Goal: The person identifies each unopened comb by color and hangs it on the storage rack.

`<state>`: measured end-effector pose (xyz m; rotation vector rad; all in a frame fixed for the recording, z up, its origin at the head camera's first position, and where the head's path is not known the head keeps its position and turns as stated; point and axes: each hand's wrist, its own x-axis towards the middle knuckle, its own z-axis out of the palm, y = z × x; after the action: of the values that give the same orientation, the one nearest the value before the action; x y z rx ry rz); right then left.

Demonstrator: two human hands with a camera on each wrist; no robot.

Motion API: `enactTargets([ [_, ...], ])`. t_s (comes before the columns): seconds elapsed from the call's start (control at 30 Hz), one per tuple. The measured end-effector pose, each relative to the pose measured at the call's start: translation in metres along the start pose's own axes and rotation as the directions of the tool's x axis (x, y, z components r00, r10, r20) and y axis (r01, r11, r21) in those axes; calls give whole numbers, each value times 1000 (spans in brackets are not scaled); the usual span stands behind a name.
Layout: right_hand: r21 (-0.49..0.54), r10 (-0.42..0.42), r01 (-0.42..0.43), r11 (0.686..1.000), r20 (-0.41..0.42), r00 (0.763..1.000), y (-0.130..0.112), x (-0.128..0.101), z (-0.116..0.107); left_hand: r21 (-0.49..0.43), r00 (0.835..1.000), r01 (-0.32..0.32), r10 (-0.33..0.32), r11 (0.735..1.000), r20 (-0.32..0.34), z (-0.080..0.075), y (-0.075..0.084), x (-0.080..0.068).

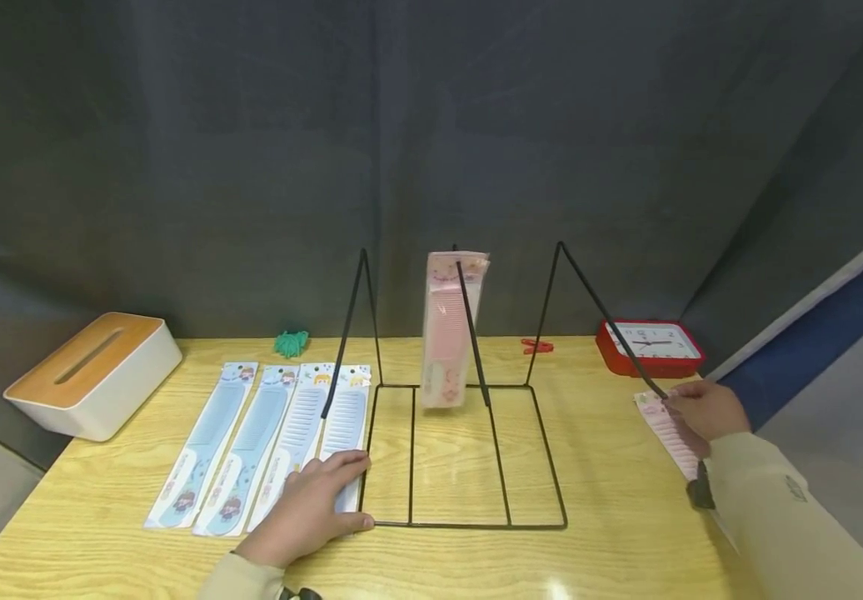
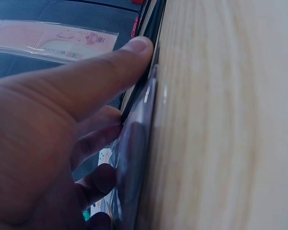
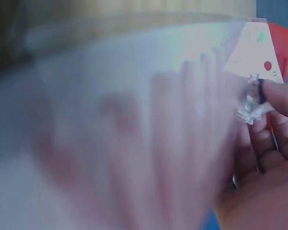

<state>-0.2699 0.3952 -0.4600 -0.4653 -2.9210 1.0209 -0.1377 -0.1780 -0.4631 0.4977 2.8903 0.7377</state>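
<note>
My left hand (image 1: 315, 504), fingers relaxed, touches near-left corner of wire rack (image 1: 469, 526), seemingly steadying it. Right hand (image 1: 709, 410), well apart, pinches pink comb packet (image 1: 668, 435) at right prong's tip, apparently controlling packet's top. Another packet (image 1: 445, 333) hangs between hands.

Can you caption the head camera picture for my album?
Left hand touching a black wire rack, right hand holding a packaged pink comb at a prong's tip.
</note>
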Motion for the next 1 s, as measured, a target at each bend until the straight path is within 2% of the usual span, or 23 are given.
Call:
enactTargets([
  [0.1,62,-54,54,997,-3,999,-10,-5,5,-6,1000,3,-3,1000,3,0,0,0],
  [0.2,83,-169,170,982,-18,985,-26,-12,8,-7,1000,3,-3,1000,4,-1,0,0],
  [0.27,86,-286,289,954,-49,957,-39,-19,9,-5,1000,3,-3,1000,3,0,0,1],
  [0.33,72,-396,404,912,-107,912,-54,-28,11,-5,1000,5,-5,1000,3,0,1,0],
  [0.4,117,-456,471,874,-131,880,-72,-40,12,-7,1000,8,-7,1000,5,-1,1,0],
  [0.43,137,-466,481,866,-130,875,-83,-47,12,-6,1000,8,-8,1000,5,-1,1,0],
  [0.6,341,-386,372,863,-30,922,-145,-101,12,-8,1000,7,-7,1000,4,-1,2,0],
  [0.63,346,-392,375,860,-22,920,-158,-114,11,-6,1000,8,-7,1000,4,-1,2,0],
  [0.7,395,-428,406,824,-34,903,-181,-141,12,-8,1000,8,-8,1000,5,-1,1,0],
  [0.8,471,-541,515,716,-93,836,-208,-180,12,-7,1000,7,-7,1000,4,0,1,0],
  [0.87,534,-622,598,597,-163,766,-222,-203,12,-5,1000,6,-6,1000,1,1,0,0],
  [0.9,579,-661,627,521,-192,726,-228,-212,12,-4,1000,5,-5,1000,0,1,0,0],
  [1.0,660,-741,680,318,-275,613,-240,-231,14,-1,1000,2,-2,1000,-5,2,-1,1],
])
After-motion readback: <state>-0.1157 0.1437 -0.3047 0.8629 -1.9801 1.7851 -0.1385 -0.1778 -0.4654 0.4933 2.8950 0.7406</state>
